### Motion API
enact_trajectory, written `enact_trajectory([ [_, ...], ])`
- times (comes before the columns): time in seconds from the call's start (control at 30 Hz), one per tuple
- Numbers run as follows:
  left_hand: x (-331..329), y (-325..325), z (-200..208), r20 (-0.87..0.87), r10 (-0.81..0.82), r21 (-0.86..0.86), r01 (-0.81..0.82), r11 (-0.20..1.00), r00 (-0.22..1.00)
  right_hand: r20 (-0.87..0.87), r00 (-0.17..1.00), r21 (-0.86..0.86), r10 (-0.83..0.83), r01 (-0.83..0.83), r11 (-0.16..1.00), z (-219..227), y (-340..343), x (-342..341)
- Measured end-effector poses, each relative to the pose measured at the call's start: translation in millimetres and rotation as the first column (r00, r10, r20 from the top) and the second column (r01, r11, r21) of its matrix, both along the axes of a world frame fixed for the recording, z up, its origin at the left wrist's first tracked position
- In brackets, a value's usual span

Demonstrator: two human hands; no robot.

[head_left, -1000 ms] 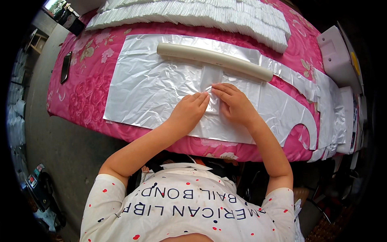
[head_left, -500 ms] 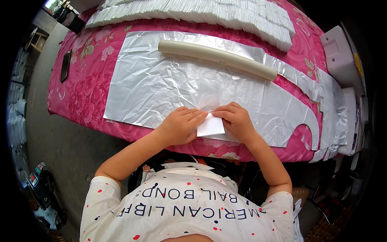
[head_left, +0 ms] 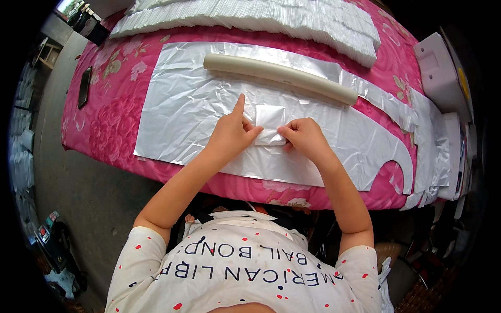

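A small folded square of thin white plastic (head_left: pixel 271 118) lies on the wide silvery-white plastic sheets (head_left: pixel 177 115). At its lower left edge is my left hand (head_left: pixel 233 130), with the index finger stretched out away from me. The thumb and the curled fingers of that hand pinch the square's side. Opposite, my right hand (head_left: pixel 304 136) is closed, its thumb and forefinger pinching the lower right edge. Beyond both hands a pale beige tube (head_left: pixel 282 78) rests slantwise across the sheets.
Long rows of stacked white folded pieces (head_left: pixel 250 15) line the table's far side. A pink flowered cloth (head_left: pixel 117 122) covers the table. A dark phone (head_left: pixel 84 87) lies at left. A white foam box (head_left: pixel 443 70) and more plastic sheeting (head_left: pixel 430 138) stand at right.
Both hands have moved away from me, toward the tube, and the folded square has shifted with them. My left index finger has straightened, and more of the square's top now shows.
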State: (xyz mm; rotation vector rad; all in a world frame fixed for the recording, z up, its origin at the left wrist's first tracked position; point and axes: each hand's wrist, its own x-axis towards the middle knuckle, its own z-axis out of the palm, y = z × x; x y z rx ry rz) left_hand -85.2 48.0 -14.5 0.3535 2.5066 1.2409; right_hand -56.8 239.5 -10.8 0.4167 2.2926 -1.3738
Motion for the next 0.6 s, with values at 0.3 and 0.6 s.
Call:
enact_trajectory([
  [0.3, 21.5, 31.6, -32.7, -0.519, -0.409, -0.377, 0.229, 0.897, 0.751, -0.055, 0.998, -0.006, -0.018, 0.018, 1.0, -6.6, -0.9, 1.6],
  [0.6, 22.4, 28.7, -43.7, -0.454, -0.439, -0.403, 0.26, 0.877, 0.775, -0.279, 0.947, 0.454, 0.161, -0.018, 0.891, 3.2, -8.6, 25.8],
])
